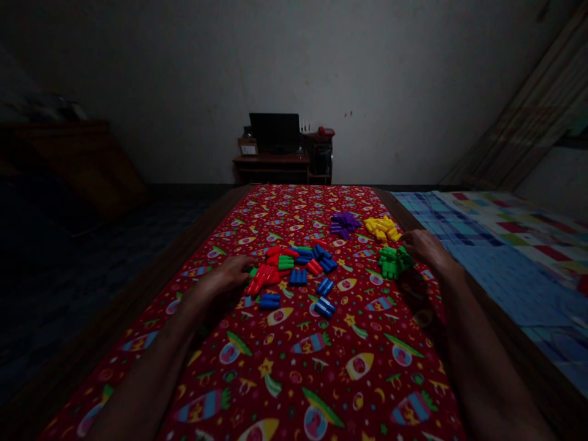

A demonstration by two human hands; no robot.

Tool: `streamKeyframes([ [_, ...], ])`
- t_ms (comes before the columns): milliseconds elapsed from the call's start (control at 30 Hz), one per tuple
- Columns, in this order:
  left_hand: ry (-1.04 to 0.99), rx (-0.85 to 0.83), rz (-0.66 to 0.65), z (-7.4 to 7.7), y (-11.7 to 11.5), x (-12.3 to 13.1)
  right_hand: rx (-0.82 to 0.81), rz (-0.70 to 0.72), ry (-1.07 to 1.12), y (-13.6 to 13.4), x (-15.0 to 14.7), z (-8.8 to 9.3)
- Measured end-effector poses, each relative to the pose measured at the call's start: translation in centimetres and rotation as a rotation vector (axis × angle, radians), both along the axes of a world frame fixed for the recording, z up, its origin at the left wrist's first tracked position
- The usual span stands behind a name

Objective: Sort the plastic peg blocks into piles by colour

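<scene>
My left hand (234,271) is at the left edge of a mixed group of pieces, its fingers closed around a green piece (252,272). Beside it lie red pieces (265,275), another green piece (285,262) and several blue pieces (298,277). On the right, my right hand (420,244) hovers at a pile of green pieces (390,262), fingers bent; whether it holds anything is hidden. Just behind that pile sit yellow pieces (382,228), with a purple pile (344,224) to their left.
A red patterned cloth (312,373) covers the long table. Beyond it stands a desk (271,159) with a monitor (275,131). A bed with a blue and patchwork cover (496,245) is at right, a wooden cabinet (68,165) at left.
</scene>
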State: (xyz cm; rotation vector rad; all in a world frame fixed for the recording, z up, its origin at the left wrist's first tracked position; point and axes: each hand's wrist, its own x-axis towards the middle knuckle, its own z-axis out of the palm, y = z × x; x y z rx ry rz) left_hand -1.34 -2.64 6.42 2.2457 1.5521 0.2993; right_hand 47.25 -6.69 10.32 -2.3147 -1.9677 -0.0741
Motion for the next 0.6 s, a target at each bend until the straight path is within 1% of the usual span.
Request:
streamKeyframes([
  [67, 0.019, 0.041, 0.038, 0.5, -0.1, 0.3, 0.089, 0.016, -0.031, -0.4, -1.8, 0.8],
  [100, 0.017, 0.058, 0.067, 0.7, -0.1, 0.5, 0.115, 0.057, -0.034, -0.6, -3.0, 1.1],
  [200, -0.017, 0.042, 0.157, 1.4, -0.2, 1.0, 0.15, 0.272, 0.009, -1.1, -7.3, 1.2],
  [300, -0.104, -0.032, 0.136, 1.6, -0.3, 1.5, 0.132, 0.508, 0.096, -1.9, -11.4, 0.3],
  [367, -0.199, -0.057, 0.134, 1.7, -0.5, 1.8, 0.091, 0.636, 0.143, -2.6, -13.5, -0.4],
  [467, -0.428, 0.003, 0.214, 2.2, -0.8, 2.3, 0.034, 0.769, 0.228, -3.4, -15.2, -1.4],
  [533, -0.596, 0.072, 0.26, 2.6, -1.2, 2.9, 0.049, 0.82, 0.338, -3.7, -15.9, -2.0],
  [600, -0.721, 0.094, 0.264, 2.7, -1.9, 4.0, 0.095, 0.831, 0.502, -3.8, -16.6, -2.5],
])
